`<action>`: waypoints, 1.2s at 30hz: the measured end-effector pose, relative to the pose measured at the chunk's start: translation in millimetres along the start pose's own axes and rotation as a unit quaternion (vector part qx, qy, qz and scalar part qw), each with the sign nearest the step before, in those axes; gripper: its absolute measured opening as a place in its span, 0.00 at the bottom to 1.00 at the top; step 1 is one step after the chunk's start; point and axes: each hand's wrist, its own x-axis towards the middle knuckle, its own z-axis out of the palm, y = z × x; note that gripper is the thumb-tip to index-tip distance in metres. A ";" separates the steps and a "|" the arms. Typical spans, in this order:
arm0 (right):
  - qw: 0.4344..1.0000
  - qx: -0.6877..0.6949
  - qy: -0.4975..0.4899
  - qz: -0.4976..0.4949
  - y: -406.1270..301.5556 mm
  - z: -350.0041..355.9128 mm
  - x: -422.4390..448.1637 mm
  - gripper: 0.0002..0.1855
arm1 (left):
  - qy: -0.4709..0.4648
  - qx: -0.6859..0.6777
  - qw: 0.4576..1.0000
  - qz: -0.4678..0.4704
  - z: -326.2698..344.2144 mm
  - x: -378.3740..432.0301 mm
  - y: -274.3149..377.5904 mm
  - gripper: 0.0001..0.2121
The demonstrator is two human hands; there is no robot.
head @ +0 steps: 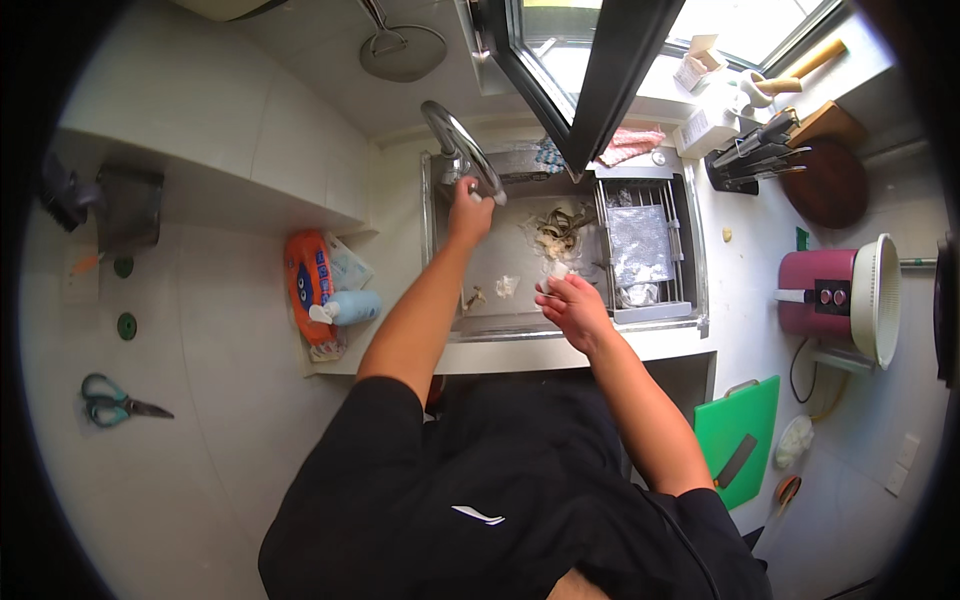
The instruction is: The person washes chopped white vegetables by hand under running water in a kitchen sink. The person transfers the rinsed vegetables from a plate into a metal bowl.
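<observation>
My left hand (pixel 471 214) is at the chrome faucet (pixel 459 135), its fingers around the white-tipped spout end or handle; which of these is hard to tell. Over the sink (pixel 510 232), my right hand (pixel 574 304) pinches a small whitish piece (pixel 556 271) between thumb and fingers. What the piece is cannot be made out. Beyond that hand, dark and pale food scraps (pixel 559 232) lie in a heap on the sink floor. A whitish scrap (pixel 507 285) and a small brownish scrap (pixel 475 298) lie nearer the front edge.
A metal rack (pixel 637 307) with foil spans the sink's right side. An open window frame (pixel 592 97) juts over the back. To the right are a knife block (pixel 731 172), a purple air fryer (pixel 817 292) and a green cutting board (pixel 757 427); a blue pump bottle (pixel 356 307) stands left.
</observation>
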 end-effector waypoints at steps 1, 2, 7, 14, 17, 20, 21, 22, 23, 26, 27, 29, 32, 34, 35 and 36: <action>1.000 -0.001 -0.006 0.001 -1.0 9.2 17.7 0.05 | 0.015 -0.037 0.999 0.014 1.9 -8.2 -9.8 0.27; 1.000 0.004 -0.002 -0.001 -1.4 9.8 39.8 0.05 | -0.016 -0.073 0.997 0.009 2.3 -24.9 -0.2 0.27; 0.999 -0.037 0.011 0.009 9.8 33.7 154.4 0.05 | -0.004 -0.503 0.784 -0.364 -7.2 -77.4 -34.2 0.14; 0.863 -0.473 0.057 -0.166 25.8 32.9 250.0 0.13 | -0.039 -0.627 0.657 -0.418 -11.6 -83.5 -24.4 0.08; 0.722 -0.634 0.136 -0.241 27.1 28.7 247.9 0.21 | -0.059 -0.629 0.677 -0.378 10.8 -73.3 -26.2 0.12; 0.855 -0.458 0.224 -0.095 11.3 15.8 230.4 0.28 | -0.103 -0.605 0.700 -0.365 43.9 -59.1 -24.2 0.16; 0.904 -0.342 0.255 -0.015 3.6 10.2 219.3 0.30 | -0.124 -0.595 0.704 -0.368 56.9 -56.3 -21.7 0.17; 0.928 -0.274 0.253 0.025 -3.0 8.5 204.1 0.34 | -0.119 -0.587 0.708 -0.375 68.5 -53.4 -19.1 0.16; 0.927 -0.263 0.267 0.010 -4.5 8.0 191.2 0.33 | -0.129 -0.573 0.716 -0.377 76.0 -52.5 -18.9 0.16; 0.933 -0.221 0.284 -0.024 -8.4 -1.1 175.7 0.29 | -0.170 -0.491 0.767 -0.376 96.9 -42.8 -16.2 0.13; 0.939 -0.207 0.274 -0.025 -5.7 -8.0 176.4 0.27 | -0.187 -0.483 0.776 -0.359 103.3 -40.9 -13.9 0.12; 0.952 -0.179 0.247 -0.021 5.4 -15.7 179.3 0.24 | -0.212 -0.463 0.797 -0.324 107.2 -40.4 -14.3 0.11; 0.976 -0.122 0.182 -0.003 9.8 -9.4 180.5 0.27 | -0.210 -0.442 0.813 -0.316 104.2 -44.0 -5.3 0.13; 0.979 -0.114 0.169 0.001 12.6 -9.3 185.9 0.30 | -0.204 -0.423 0.826 -0.312 96.3 -47.2 6.5 0.13; 0.969 -0.153 0.193 -0.020 13.1 -10.7 189.0 0.30 | -0.206 -0.414 0.829 -0.314 91.7 -48.4 12.9 0.14; 0.957 -0.194 0.214 -0.039 15.1 -9.4 192.2 0.30 | -0.203 -0.407 0.833 -0.316 89.0 -49.3 12.4 0.14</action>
